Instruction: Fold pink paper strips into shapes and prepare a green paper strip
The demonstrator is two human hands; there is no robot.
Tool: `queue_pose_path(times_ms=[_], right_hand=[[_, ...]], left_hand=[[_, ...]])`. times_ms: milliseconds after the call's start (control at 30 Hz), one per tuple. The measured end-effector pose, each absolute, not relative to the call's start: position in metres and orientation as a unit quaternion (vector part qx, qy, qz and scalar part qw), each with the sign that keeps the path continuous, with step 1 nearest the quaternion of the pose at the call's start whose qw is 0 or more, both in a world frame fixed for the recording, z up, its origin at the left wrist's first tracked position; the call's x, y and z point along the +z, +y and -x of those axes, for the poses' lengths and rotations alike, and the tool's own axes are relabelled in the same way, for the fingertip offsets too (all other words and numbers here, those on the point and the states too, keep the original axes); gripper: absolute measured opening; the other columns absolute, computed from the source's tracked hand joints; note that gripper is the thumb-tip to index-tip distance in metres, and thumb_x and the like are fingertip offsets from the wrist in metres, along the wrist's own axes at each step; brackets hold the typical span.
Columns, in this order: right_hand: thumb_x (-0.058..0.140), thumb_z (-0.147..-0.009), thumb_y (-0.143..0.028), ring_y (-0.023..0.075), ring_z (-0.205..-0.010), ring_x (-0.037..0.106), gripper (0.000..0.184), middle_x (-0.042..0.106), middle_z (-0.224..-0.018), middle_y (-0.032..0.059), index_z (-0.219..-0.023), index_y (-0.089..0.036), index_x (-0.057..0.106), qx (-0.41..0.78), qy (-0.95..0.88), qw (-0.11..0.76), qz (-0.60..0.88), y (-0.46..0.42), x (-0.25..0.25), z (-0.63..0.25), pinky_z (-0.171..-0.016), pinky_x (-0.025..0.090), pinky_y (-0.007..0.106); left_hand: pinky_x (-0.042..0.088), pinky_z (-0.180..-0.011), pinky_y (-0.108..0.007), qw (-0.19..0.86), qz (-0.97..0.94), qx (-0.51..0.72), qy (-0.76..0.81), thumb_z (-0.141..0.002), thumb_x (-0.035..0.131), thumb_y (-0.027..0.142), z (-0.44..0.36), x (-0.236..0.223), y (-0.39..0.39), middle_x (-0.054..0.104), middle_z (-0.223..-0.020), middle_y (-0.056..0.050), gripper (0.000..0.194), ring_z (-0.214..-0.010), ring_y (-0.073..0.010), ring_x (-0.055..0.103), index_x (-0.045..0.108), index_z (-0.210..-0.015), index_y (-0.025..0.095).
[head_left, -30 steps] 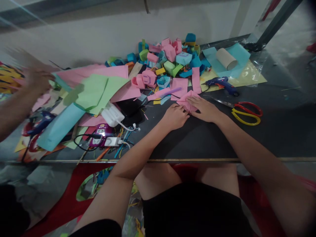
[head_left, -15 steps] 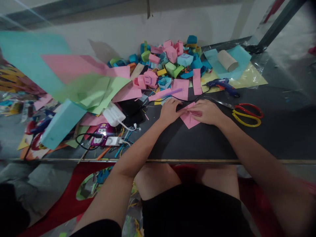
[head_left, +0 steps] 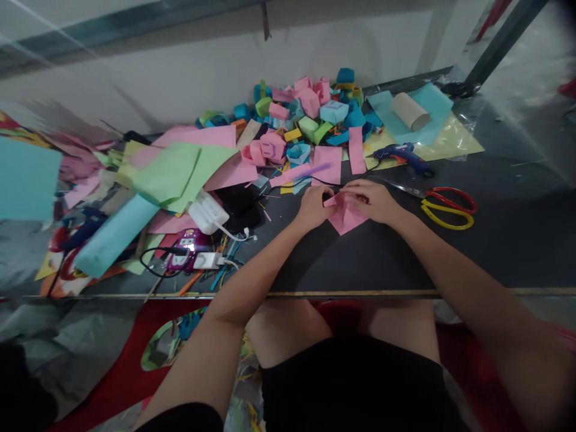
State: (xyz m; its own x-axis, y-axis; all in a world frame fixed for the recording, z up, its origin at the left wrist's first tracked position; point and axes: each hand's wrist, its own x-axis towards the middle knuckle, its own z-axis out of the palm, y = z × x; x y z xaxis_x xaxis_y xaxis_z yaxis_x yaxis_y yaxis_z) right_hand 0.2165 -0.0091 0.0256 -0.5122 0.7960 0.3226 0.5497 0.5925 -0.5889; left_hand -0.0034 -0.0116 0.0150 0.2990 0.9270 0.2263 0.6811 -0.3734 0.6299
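Observation:
A small sheet of pink paper (head_left: 344, 221) with crease lines lies on the dark table between my hands, its lower corner pointing toward me. My left hand (head_left: 315, 207) grips the paper's left edge, thumb and fingers closed on it. On the upper right, my right hand (head_left: 369, 199) pinches the same sheet, and part of the paper stands raised between the two hands. My fingers cover its far edge. Scissors (head_left: 447, 207) with one red and one yellow handle lie right of my right hand. Beyond that hand rests a blue glue gun (head_left: 402, 157).
Folded paper pieces (head_left: 310, 105) are heaped against the wall. A cardboard tube (head_left: 410, 112) lies on blue and yellow sheets at the back right. Green sheets (head_left: 180, 171), a white charger (head_left: 208, 213), a purple device (head_left: 186, 249) and cables crowd the left side.
The pink paper's upper part has been lifted and bent between my hands. At the far left, the large blue sheet has moved left and down, away from the pile of sheets.

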Motion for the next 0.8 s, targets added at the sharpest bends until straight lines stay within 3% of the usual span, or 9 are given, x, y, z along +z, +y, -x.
queue_pose_path(times_ms=[167,300,400,533,633,800], right_hand=[[0.078,-0.074,-0.057,0.0308,-0.097,0.07,0.076,0.069,-0.128,0.0172,-0.139,-0.019,0.064,0.235,-0.759,0.356,0.492,-0.004,0.022,-0.221,-0.093,0.057,0.053],[0.074,-0.076,-0.068,0.0243,-0.08,0.069,0.058,0.075,-0.089,0.0078,-0.106,-0.018,0.075,0.426,-0.682,0.366,0.469,-0.01,0.03,-0.217,-0.075,0.059,0.041],[0.084,-0.068,-0.063,0.0217,-0.068,0.066,0.048,0.068,-0.068,0.0032,-0.078,-0.017,0.074,0.469,-0.664,0.343,0.471,-0.02,0.039,-0.211,-0.062,0.056,0.035],[0.092,-0.06,-0.053,0.0289,-0.085,0.073,0.045,0.077,-0.084,0.007,-0.084,-0.018,0.078,0.459,-0.652,0.379,0.47,-0.025,0.041,-0.206,-0.077,0.062,0.044],[0.092,-0.06,-0.054,0.0337,-0.101,0.074,0.051,0.08,-0.101,0.0103,-0.095,-0.018,0.08,0.479,-0.627,0.408,0.459,-0.023,0.038,-0.206,-0.094,0.061,0.053],[0.095,-0.057,-0.053,0.0353,-0.102,0.075,0.05,0.081,-0.098,0.0097,-0.092,-0.019,0.082,0.491,-0.621,0.396,0.465,-0.023,0.039,-0.207,-0.093,0.062,0.054]], left_hand=[[0.049,-0.078,-0.03,0.265,-0.745,0.36,0.495,-0.079,0.072,0.022,0.002,0.017,-0.013,0.072,-0.09,-0.001,0.014,-0.082,-0.016,0.063,0.061,-0.088,0.02],[0.05,-0.078,-0.027,0.27,-0.71,0.439,0.48,-0.087,0.069,0.03,-0.001,0.015,-0.012,0.069,-0.09,-0.001,0.014,-0.082,-0.0137,0.062,0.058,-0.088,0.02],[0.052,-0.079,-0.027,0.302,-0.691,0.476,0.452,-0.087,0.071,0.036,-0.003,0.014,-0.012,0.069,-0.091,-0.002,0.02,-0.083,-0.0138,0.062,0.06,-0.089,0.02],[0.056,-0.079,-0.03,0.393,-0.664,0.478,0.42,-0.087,0.073,0.051,-0.004,0.012,-0.014,0.073,-0.092,-0.004,0.033,-0.085,-0.0161,0.066,0.068,-0.095,0.019],[0.054,-0.07,-0.029,0.433,-0.663,0.458,0.404,-0.087,0.069,0.063,-0.004,0.01,-0.015,0.071,-0.081,-0.002,0.044,-0.075,-0.0152,0.064,0.071,-0.082,0.019],[0.056,-0.071,-0.03,0.42,-0.679,0.443,0.408,-0.085,0.071,0.064,-0.001,0.012,-0.011,0.071,-0.076,-0.001,0.046,-0.074,-0.0158,0.064,0.074,-0.076,0.02]])
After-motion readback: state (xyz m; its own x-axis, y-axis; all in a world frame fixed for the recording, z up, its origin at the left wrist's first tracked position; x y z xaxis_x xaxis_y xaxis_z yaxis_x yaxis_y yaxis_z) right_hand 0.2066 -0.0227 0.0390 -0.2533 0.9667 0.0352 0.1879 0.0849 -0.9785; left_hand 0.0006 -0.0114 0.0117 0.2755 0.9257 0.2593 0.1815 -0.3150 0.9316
